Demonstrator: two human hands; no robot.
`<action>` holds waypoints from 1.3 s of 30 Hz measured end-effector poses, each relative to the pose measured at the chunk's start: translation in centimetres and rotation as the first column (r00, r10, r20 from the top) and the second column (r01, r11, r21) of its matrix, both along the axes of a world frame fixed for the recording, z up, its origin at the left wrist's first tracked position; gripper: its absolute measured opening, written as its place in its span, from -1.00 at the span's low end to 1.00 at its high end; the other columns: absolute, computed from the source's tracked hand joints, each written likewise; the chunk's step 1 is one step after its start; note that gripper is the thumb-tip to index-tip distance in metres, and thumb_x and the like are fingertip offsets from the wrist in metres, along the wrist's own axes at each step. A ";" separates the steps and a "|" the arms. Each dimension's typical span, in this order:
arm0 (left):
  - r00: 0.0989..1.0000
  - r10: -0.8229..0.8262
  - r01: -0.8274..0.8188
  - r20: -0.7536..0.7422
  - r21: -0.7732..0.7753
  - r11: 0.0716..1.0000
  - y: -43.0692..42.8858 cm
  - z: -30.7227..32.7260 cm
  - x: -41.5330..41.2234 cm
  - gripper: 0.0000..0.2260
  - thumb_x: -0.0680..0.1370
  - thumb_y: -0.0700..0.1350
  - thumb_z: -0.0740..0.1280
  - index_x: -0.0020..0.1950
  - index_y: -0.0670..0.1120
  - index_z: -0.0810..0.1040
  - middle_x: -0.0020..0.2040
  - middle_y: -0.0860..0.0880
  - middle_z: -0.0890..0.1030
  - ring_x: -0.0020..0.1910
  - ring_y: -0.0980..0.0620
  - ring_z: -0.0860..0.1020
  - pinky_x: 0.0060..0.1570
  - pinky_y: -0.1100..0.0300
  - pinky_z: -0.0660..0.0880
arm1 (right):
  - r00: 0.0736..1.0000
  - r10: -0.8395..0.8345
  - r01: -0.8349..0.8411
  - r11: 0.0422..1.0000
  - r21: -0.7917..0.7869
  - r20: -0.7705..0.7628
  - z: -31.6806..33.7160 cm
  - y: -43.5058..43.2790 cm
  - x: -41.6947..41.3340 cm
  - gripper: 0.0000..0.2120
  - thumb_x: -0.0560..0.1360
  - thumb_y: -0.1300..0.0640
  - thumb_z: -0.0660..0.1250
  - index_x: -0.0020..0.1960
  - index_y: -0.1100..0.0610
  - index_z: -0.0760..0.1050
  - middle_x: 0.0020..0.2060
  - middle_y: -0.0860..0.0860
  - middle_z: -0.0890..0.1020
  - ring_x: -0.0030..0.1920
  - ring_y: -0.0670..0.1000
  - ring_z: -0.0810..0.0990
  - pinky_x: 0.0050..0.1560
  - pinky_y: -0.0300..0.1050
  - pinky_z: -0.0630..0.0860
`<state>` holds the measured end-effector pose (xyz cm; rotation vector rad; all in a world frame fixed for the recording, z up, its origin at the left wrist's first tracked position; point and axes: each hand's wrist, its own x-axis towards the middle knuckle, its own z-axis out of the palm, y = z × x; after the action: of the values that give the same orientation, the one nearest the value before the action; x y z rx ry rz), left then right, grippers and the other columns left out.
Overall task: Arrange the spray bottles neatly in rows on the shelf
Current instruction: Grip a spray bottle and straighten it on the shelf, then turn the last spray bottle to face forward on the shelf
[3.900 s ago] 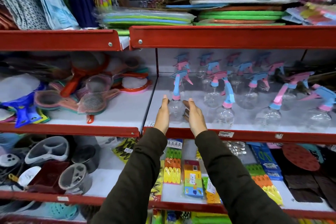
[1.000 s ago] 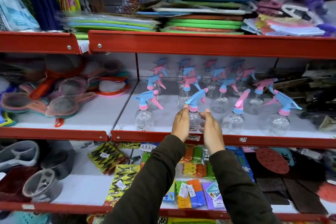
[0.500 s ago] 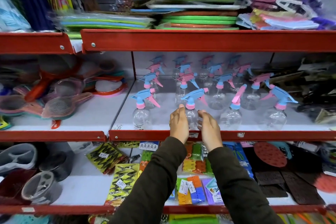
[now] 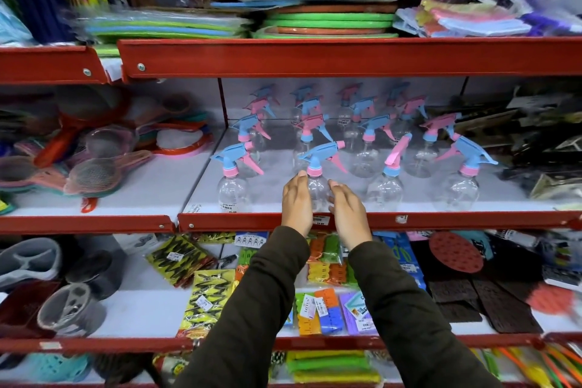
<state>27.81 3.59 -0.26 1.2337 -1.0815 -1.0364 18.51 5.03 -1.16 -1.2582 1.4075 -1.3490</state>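
Several clear spray bottles with blue and pink trigger heads stand in rows on the white middle shelf (image 4: 519, 203) behind its red front rail. My left hand (image 4: 297, 203) and my right hand (image 4: 348, 211) cup the sides of the second front-row bottle (image 4: 318, 190), blue trigger head with a pink collar, standing upright near the shelf edge. The first front-row bottle (image 4: 233, 189) stands to its left. A bottle with a pink head (image 4: 385, 187) and another with a blue head (image 4: 458, 189) stand to its right. Further rows sit behind.
Round mesh strainers (image 4: 94, 173) lie on the shelf section to the left. Dark packets (image 4: 541, 148) crowd the right end. A red upper shelf rail (image 4: 315, 57) hangs above the bottles, stacked with coloured mats. Packets of clips and grey holders fill the shelf below.
Since 3.9 s ago my hands left the first front bottle and took the second one. Over the last second they have stayed on it with hardly any shift.
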 end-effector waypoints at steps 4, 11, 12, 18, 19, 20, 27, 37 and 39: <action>0.984 0.178 -0.178 -0.011 -0.100 0.979 0.8 0.0 -0.6 -0.60 0.65 0.08 0.07 0.44 -0.03 0.37 0.48 -0.04 0.34 0.47 0.01 0.30 0.37 0.22 0.17 | 0.996 -0.055 0.061 0.995 -0.085 0.070 -0.4 0.9 -1.1 -0.65 0.66 -0.03 0.12 0.33 0.03 0.54 0.38 0.08 0.55 0.39 0.10 0.51 0.46 0.19 0.43; 0.969 0.246 -0.223 0.027 -0.339 0.914 3.9 0.0 -6.2 -0.71 0.64 -0.01 0.11 0.29 -0.01 0.50 0.28 -0.02 0.48 0.33 0.07 0.39 0.33 0.30 0.24 | 0.937 -0.289 0.332 0.911 -0.243 0.197 -0.4 2.6 -6.7 -0.73 0.62 -0.06 0.11 0.15 -0.07 0.55 0.26 0.08 0.57 0.29 0.10 0.55 0.36 0.23 0.48; 0.981 0.188 -0.161 0.053 -0.322 0.933 4.0 -0.2 -7.3 -0.71 0.64 -0.01 0.11 0.29 -0.01 0.50 0.29 -0.03 0.47 0.32 0.08 0.39 0.30 0.35 0.24 | 0.929 -0.312 0.353 0.907 -0.229 0.197 -0.5 2.4 -7.7 -0.71 0.61 -0.06 0.11 0.17 -0.05 0.55 0.25 0.06 0.56 0.30 0.09 0.53 0.39 0.21 0.44; 0.984 -0.127 0.130 0.122 -0.023 0.991 2.2 -0.1 -12.9 -0.60 0.67 -0.01 0.03 0.45 -0.10 0.35 0.44 -0.13 0.35 0.48 -0.01 0.27 0.34 0.29 0.09 | 0.966 -0.222 0.228 0.973 -0.027 0.133 -0.2 -0.5 -12.2 -0.55 0.66 -0.04 0.08 0.47 0.07 0.44 0.50 0.03 0.44 0.53 0.03 0.37 0.59 0.03 0.24; 0.984 -0.140 0.139 0.108 0.016 0.990 1.9 0.0 -13.3 -0.59 0.66 0.03 0.02 0.46 -0.09 0.34 0.44 -0.13 0.32 0.47 0.01 0.27 0.33 0.29 0.07 | 0.974 -0.181 0.181 0.983 0.012 0.137 0.0 -0.9 -12.6 -0.52 0.65 -0.07 0.08 0.49 0.08 0.43 0.53 0.03 0.43 0.54 0.03 0.37 0.60 0.05 0.23; 0.984 -0.147 0.144 0.100 0.041 0.989 1.6 0.1 -13.8 -0.58 0.66 0.05 0.02 0.47 -0.08 0.32 0.45 -0.12 0.29 0.45 0.04 0.27 0.32 0.29 0.06 | 0.980 -0.146 0.142 0.989 0.038 0.135 0.0 -1.3 -13.1 -0.50 0.65 -0.09 0.09 0.49 0.10 0.43 0.54 0.05 0.43 0.54 0.04 0.37 0.60 0.07 0.24; 0.990 -0.090 0.083 0.104 0.072 0.994 0.4 0.6 -14.0 -0.51 0.63 0.14 0.02 0.48 -0.07 0.30 0.52 -0.12 0.23 0.53 -0.10 0.21 0.54 -0.06 0.07 | 0.990 -0.096 0.098 0.995 -0.007 0.102 -0.7 -1.0 -14.4 -0.71 0.61 -0.02 0.14 0.16 0.04 0.57 0.18 0.04 0.64 0.29 0.12 0.59 0.45 0.19 0.44; 0.988 -0.084 0.076 0.128 0.071 0.995 -0.4 -0.6 -13.4 -0.52 0.64 0.14 0.02 0.46 -0.07 0.35 0.52 -0.14 0.31 0.52 -0.09 0.26 0.54 -0.05 0.11 | 0.992 -0.114 0.115 0.993 -0.014 0.053 -1.4 -1.1 -15.0 -0.76 0.62 0.06 0.16 0.10 0.05 0.59 0.09 0.01 0.66 0.22 0.13 0.62 0.39 0.21 0.49; 0.988 -0.065 0.060 0.140 0.040 0.997 0.2 0.0 -13.7 -0.51 0.63 0.15 0.02 0.44 -0.08 0.38 0.50 -0.14 0.34 0.50 -0.08 0.28 0.54 -0.06 0.13 | 0.995 -0.080 0.083 0.996 -0.031 0.064 -1.1 -0.7 -15.3 -0.75 0.62 0.05 0.16 0.12 0.07 0.59 0.12 0.05 0.67 0.23 0.13 0.62 0.39 0.21 0.48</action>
<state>14.08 3.76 -0.27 1.3253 -1.2219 -1.0312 3.21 4.30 -2.30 -1.1807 1.4107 -1.4607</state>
